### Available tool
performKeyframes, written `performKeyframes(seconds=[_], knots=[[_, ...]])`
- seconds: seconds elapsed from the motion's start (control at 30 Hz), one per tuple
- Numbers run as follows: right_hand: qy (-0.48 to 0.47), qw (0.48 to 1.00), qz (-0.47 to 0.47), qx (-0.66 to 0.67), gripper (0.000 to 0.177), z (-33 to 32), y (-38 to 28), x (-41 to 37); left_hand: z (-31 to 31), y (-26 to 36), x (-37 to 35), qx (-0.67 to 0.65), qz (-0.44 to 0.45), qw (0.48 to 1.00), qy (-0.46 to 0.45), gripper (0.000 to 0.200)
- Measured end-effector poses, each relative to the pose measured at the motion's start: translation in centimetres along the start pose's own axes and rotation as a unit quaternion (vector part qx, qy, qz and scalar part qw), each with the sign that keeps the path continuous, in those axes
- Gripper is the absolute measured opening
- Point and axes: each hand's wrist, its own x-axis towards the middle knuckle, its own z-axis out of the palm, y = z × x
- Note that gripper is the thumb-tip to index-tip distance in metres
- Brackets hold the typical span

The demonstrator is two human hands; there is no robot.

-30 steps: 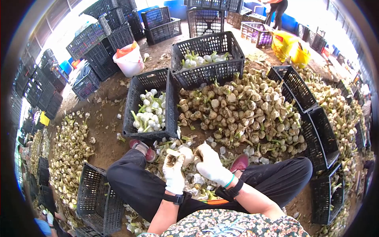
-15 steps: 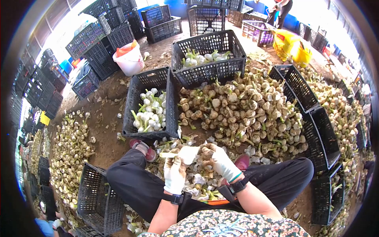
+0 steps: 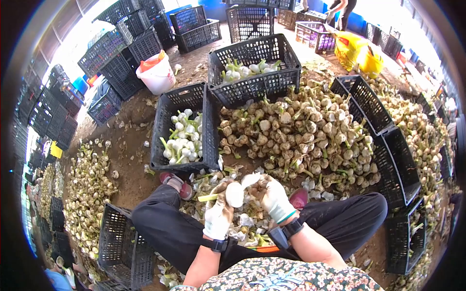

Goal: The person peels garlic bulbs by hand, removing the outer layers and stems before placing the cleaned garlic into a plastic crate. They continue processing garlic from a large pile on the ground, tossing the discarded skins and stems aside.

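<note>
My left hand, in a white glove with soiled fingertips, is closed around a clean white garlic bulb; its cut green stem points left. Beside it, my right hand, gloved the same way, pinches a pale piece of garlic skin just off the bulb. Below both hands, loose peelings cover the ground between my legs. A heap of unpeeled brownish garlic lies in front to the right. Clean white bulbs fill part of a black crate in front to the left.
Another black crate with white bulbs stands straight ahead. Black crates border the heap on the right, and one sits by my left knee. A white bucket and yellow bag stand farther off. Another person is at the back.
The skin has come away from the bulb into my right hand's fingers. My left hand has turned the bulb, so its bare white side now shows.
</note>
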Motion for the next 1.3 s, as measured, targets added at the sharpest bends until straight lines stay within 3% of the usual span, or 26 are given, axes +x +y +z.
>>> performKeyframes(seconds=[0.07, 0.17, 0.2, 0.23, 0.3, 0.33, 0.37, 0.4, 0.47, 0.53, 0.6, 0.67, 0.73, 0.8, 0.87, 0.93, 1.0, 1.07, 1.1, 1.13, 1.17, 1.2, 1.27, 1.3], knots=[[-0.015, 0.999, -0.021, -0.019, 0.011, -2.3, -0.2, 1.5, -0.2, 0.8, 0.2, -0.066, -0.03, 0.997, 0.02, 0.035], [-0.012, 0.935, 0.001, -0.355, 0.015, -3.3, -0.7, 1.7, -1.8, 0.3, 0.6, -0.142, -0.027, 0.989, 0.03, 0.035], [-0.013, 0.882, -0.101, -0.46, 0.011, -5.3, 0.7, 3.1, -2.2, 0.1, 0.5, -0.203, -0.04, 0.977, 0.043, 0.035], [-0.01, 0.877, -0.109, -0.469, 0.014, -5.7, 0.9, 3.2, -0.5, 0.8, 1.1, -0.257, -0.067, 0.962, 0.065, 0.034], [-0.008, 0.872, -0.114, -0.477, 0.017, -6.3, 0.9, 3.3, 0.5, 0.9, 1.3, -0.225, -0.045, 0.97, 0.083, 0.034], [-0.022, 0.743, -0.195, -0.64, 0.026, -6.6, 0.7, 3.3, 0.6, 1.0, 1.4, -0.194, -0.022, 0.976, 0.098, 0.035], [-0.031, 0.575, -0.269, -0.772, 0.035, -6.9, 0.3, 3.4, -0.9, 0.4, 1.7, -0.198, -0.014, 0.98, 0.025, 0.033], [-0.002, 0.593, -0.246, -0.767, 0.053, -5.2, -0.1, 2.3, -2.1, 0.0, 1.7, -0.182, -0.03, 0.981, 0.067, 0.034], [-0.098, 0.73, -0.218, -0.64, 0.051, -3.4, -1.0, 1.4, -2.6, -0.9, 2.1, -0.155, -0.043, 0.986, 0.031, 0.035], [-0.143, 0.914, -0.097, -0.368, 0.048, -2.2, -0.2, 2.4, -1.9, -1.6, 2.6, -0.209, -0.113, 0.968, 0.081, 0.046], [-0.085, 0.883, -0.113, -0.448, 0.043, -1.5, -1.2, 2.7, -0.9, -2.4, 3.2, -0.168, -0.131, 0.961, 0.174, 0.049], [0.006, 0.853, -0.147, -0.501, 0.04, -3.7, -1.9, 5.5, -0.7, -2.4, 4.4, -0.209, -0.144, 0.941, 0.225, 0.045], [0.136, 0.809, -0.232, -0.522, 0.035, -3.6, -5.0, 6.5, -2.2, -2.6, 6.5, -0.197, -0.135, 0.925, 0.295, 0.04], [0.212, 0.74, -0.322, -0.55, 0.032, -3.8, -8.3, 8.2, -2.5, -2.1, 8.4, -0.173, -0.119, 0.936, 0.284, 0.036], [0.263, 0.611, -0.398, -0.631, 0.036, -2.9, -11.7, 10.7, -1.6, -1.3, 12.1, -0.135, -0.136, 0.936, 0.296, 0.036], [0.223, 0.599, -0.402, -0.656, 0.043, -1.7, -14.8, 13.9, 6.2, 1.3, 16.6, -0.115, -0.106, 0.959, 0.237, 0.039], [0.191, 0.546, -0.428, -0.694, 0.045, -1.2, -16.5, 18.5, 9.0, 3.3, 19.8, -0.112, -0.051, 0.992, 0.04, 0.04], [0.183, 0.518, -0.454, -0.701, 0.046, 1.5, -17.0, 20.7, 12.5, 4.3, 21.2, -0.061, -0.029, 0.997, 0.042, 0.037], [0.185, 0.499, -0.419, -0.736, 0.046, 2.2, -17.5, 22.1, 12.2, 3.9, 21.3, -0.047, -0.021, 0.999, -0.015, 0.032], [0.188, 0.479, -0.382, -0.768, 0.046, 2.3, -17.8, 23.8, 13.0, 3.3, 20.3, -0.031, -0.023, 0.999, 0.005, 0.03], [0.17, 0.473, -0.46, -0.732, 0.046, 0.2, -18.0, 27.3, 12.3, 2.3, 19.6, -0.006, -0.056, 0.998, 0.0, 0.031], [0.199, 0.529, -0.442, -0.696, 0.043, 0.8, -18.6, 27.3, 10.9, 1.4, 19.0, 0.018, -0.089, 0.996, -0.003, 0.032], [0.15, 0.703, -0.428, -0.548, 0.037, 4.6, -19.4, 20.8, 7.5, -0.9, 17.6, 0.07, -0.098, 0.993, 0.02, 0.041], [0.077, 0.837, -0.346, -0.417, 0.03, 5.4, -19.2, 18.9, 6.9, -1.5, 17.1, 0.131, -0.091, 0.987, 0.026, 0.055]])
